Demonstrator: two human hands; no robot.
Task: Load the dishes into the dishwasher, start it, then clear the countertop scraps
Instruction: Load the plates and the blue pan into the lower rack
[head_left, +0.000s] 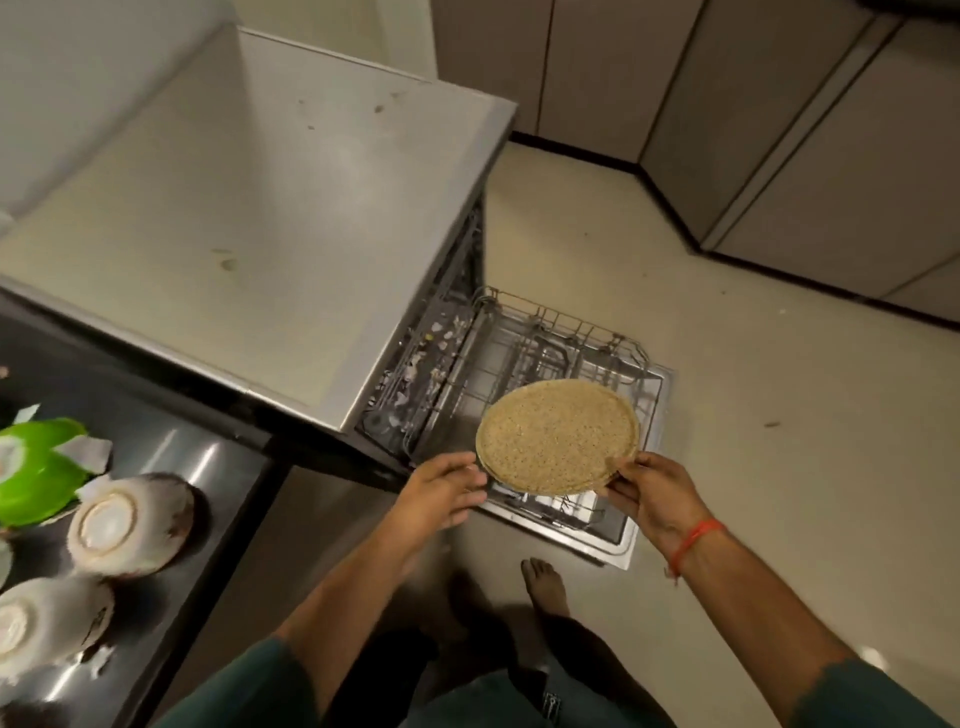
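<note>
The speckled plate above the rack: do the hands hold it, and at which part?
The right hand pinches the speckled plate at its near right rim. The left hand reaches its fingers to the near left rim; a grip there cannot be told.

- The plate (557, 435) covers the middle of the wire rack (571, 338) beneath it.
- The left hand (441, 493) is motion-blurred; its contact with the plate's rim is unclear.
- The countertop (208, 208) hides most of the dishwasher's inside.
- The left frame edge crops the green bowl (36, 473) and a coconut (47, 623).

plate (557, 434): round, speckled tan, level | above pulled-out rack (545, 348)
</note>
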